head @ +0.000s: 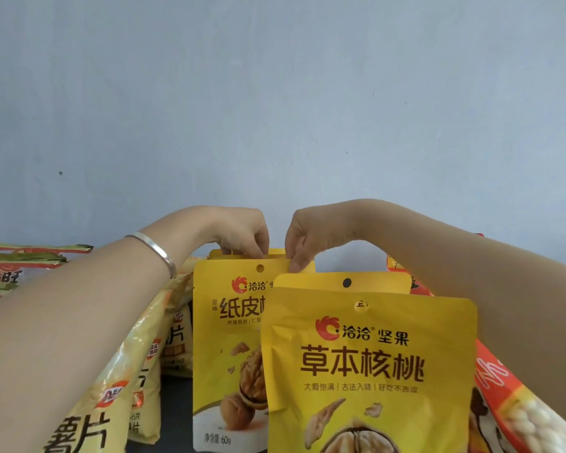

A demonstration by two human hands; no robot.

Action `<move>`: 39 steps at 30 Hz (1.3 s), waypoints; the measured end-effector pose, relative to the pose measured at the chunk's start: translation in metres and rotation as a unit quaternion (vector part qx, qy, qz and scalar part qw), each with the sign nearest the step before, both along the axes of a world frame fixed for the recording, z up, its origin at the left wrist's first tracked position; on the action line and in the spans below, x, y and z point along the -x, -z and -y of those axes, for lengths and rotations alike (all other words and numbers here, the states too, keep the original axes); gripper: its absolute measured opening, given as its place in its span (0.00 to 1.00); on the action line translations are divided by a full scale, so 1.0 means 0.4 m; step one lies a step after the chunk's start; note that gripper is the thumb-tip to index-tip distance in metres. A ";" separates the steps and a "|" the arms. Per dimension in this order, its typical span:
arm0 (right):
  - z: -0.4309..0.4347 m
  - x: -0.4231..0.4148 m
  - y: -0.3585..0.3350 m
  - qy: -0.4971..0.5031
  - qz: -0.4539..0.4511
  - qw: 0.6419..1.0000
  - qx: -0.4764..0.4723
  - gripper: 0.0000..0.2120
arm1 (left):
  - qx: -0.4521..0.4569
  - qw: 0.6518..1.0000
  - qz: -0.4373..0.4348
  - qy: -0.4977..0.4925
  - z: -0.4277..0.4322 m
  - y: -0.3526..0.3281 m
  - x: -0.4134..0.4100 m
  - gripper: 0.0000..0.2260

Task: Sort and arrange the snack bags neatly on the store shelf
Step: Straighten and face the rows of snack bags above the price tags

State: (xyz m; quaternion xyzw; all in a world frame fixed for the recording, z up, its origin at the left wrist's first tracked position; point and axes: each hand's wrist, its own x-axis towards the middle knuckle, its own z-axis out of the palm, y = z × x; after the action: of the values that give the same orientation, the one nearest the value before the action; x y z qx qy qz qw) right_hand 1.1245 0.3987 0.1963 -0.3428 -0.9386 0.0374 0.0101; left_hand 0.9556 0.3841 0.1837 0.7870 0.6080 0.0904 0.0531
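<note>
Rear walnut bag [229, 325] is held upright at centre, pinched along its top edge.

Its top seal is pinched at 1 o'clock by the right hand [307, 237]; at 11 o'clock the left hand [242, 232] is curled over the top, where another yellow bag's edge is seen just behind. It is overlapped toward 5 o'clock by the front walnut bag [370, 371]. Chip bags [125, 380] are leaned at 8 o'clock against the left forearm, and red snack bags [504, 397] are crowded at 4 o'clock. A strip of dark shelf [174, 416] is left bare at 7 o'clock; open room is given at 12 o'clock before the wall [275, 93].

L hand [242, 232], R hand [304, 238] close together, wrists bent down, prob. both pinching.
</note>
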 end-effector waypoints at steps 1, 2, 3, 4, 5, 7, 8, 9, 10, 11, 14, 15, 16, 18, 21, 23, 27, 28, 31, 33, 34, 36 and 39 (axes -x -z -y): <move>0.006 -0.009 -0.003 0.006 0.001 1.000 -0.008 0.03 | -0.022 1.000 -0.007 0.000 -0.001 0.000 -0.007 0.06; 0.011 -0.021 -0.006 0.013 0.003 1.000 -0.015 0.03 | -0.043 0.999 -0.006 0.005 -0.003 0.000 -0.016 0.06; 0.016 -0.036 -0.009 0.023 0.005 0.999 -0.021 0.04 | -0.061 0.998 0.000 0.012 -0.005 0.000 -0.026 0.05; 0.018 -0.053 -0.012 0.037 0.008 0.999 -0.026 0.03 | -0.075 0.997 0.008 0.018 -0.007 -0.001 -0.037 0.03; 0.019 -0.072 -0.013 0.052 0.014 0.998 -0.031 0.03 | -0.085 0.996 0.015 0.024 -0.011 -0.001 -0.049 0.02; 0.015 -0.108 -0.011 0.082 0.018 0.996 -0.036 0.03 | -0.096 0.994 0.028 0.036 -0.022 0.000 -0.074 0.02; 0.014 -0.124 -0.008 0.095 0.012 0.995 -0.037 0.03 | -0.099 0.994 0.034 0.042 -0.030 0.003 -0.087 0.03; 0.013 -0.139 -0.005 0.106 0.004 0.994 -0.039 0.03 | -0.101 0.993 0.039 0.048 -0.037 0.006 -0.101 0.03; 0.011 -0.151 -0.003 0.116 -0.004 0.992 -0.041 0.04 | -0.103 0.992 0.043 0.054 -0.044 0.010 -0.116 0.04; 0.009 -0.164 -0.001 0.125 -0.007 0.991 -0.041 0.05 | -0.104 0.992 0.047 0.059 -0.051 0.014 -0.130 0.04; 0.001 -0.191 0.005 0.141 -0.012 0.989 -0.036 0.02 | -0.096 0.991 0.057 0.071 -0.071 0.028 -0.161 0.05; -0.001 -0.198 0.005 0.143 -0.017 0.989 -0.033 0.03 | -0.090 0.991 0.065 0.074 -0.077 0.033 -0.167 0.05; -0.003 -0.204 0.006 0.144 -0.022 0.989 -0.031 0.03 | -0.084 0.991 0.073 0.076 -0.083 0.037 -0.170 0.05; -0.002 -0.208 0.006 0.138 -0.024 0.990 -0.030 0.03 | -0.083 0.990 0.078 0.078 -0.089 0.040 -0.176 0.05; -0.001 -0.204 0.004 0.129 -0.023 0.991 -0.037 0.02 | -0.090 0.991 0.060 0.080 -0.092 0.037 -0.184 0.07; -0.002 -0.202 0.003 0.131 -0.014 0.991 -0.034 0.01 | -0.091 0.991 0.049 0.080 -0.091 0.036 -0.185 0.07; -0.004 -0.205 -0.003 0.130 -0.021 0.991 -0.016 0.05 | -0.081 0.991 0.067 0.088 -0.090 0.032 -0.172 0.08; -0.003 -0.204 -0.007 0.124 -0.035 0.992 -0.014 0.04 | -0.077 0.989 0.090 0.088 -0.087 0.029 -0.166 0.08; -0.008 -0.191 -0.023 0.109 -0.083 0.990 -0.026 0.05 | -0.071 0.983 0.150 0.076 -0.079 0.015 -0.141 0.09; -0.016 -0.173 -0.035 0.106 -0.089 0.990 -0.040 0.04 | -0.094 0.981 0.152 0.072 -0.076 0.006 -0.116 0.08; -0.021 -0.161 -0.041 0.104 -0.084 0.990 -0.044 0.03 | -0.108 0.981 0.146 0.069 -0.074 0.003 -0.101 0.08; -0.029 -0.130 -0.054 0.098 -0.070 0.992 -0.046 0.03 | -0.138 0.980 0.129 0.056 -0.073 0.000 -0.067 0.06; -0.041 -0.075 -0.068 0.094 -0.049 0.993 -0.048 0.05 | -0.178 0.977 0.118 0.026 -0.076 0.004 -0.010 0.08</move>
State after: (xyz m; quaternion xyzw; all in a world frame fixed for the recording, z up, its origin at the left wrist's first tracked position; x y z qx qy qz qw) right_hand 1.1547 0.4150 0.2237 -0.4265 -0.9013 0.0084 0.0759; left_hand 0.9595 0.4144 0.1822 0.7833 0.5507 0.2882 -0.0145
